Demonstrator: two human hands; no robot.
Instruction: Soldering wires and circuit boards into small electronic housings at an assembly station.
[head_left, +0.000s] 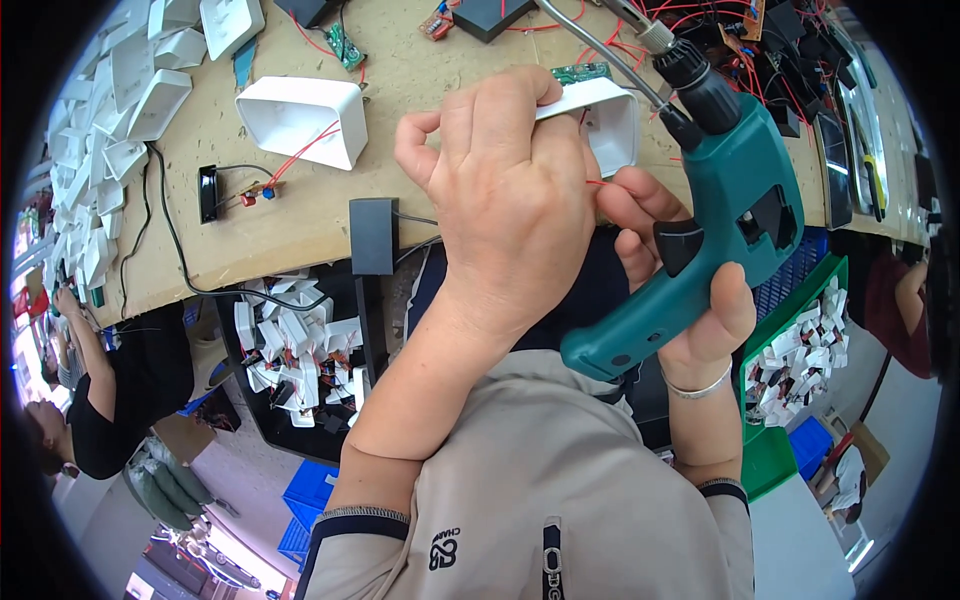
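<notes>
My left hand [505,195] is closed around a white plastic housing [608,122], holding it above the workbench edge with red wires trailing from it. My right hand [690,300] grips a teal electric screwdriver [725,220] by its handle, a finger resting near the black trigger. The tool's black chuck [700,92] and bit point at the housing's open side. A silver bracelet [697,385] sits on my right wrist. My left hand hides most of the housing.
An open white housing [300,118] with red wires lies on the brown workbench [300,215]. Several white covers [110,110] are piled at left. A black bin of assembled parts [295,360] and a green bin [800,350] sit below. Other people work at far left and right.
</notes>
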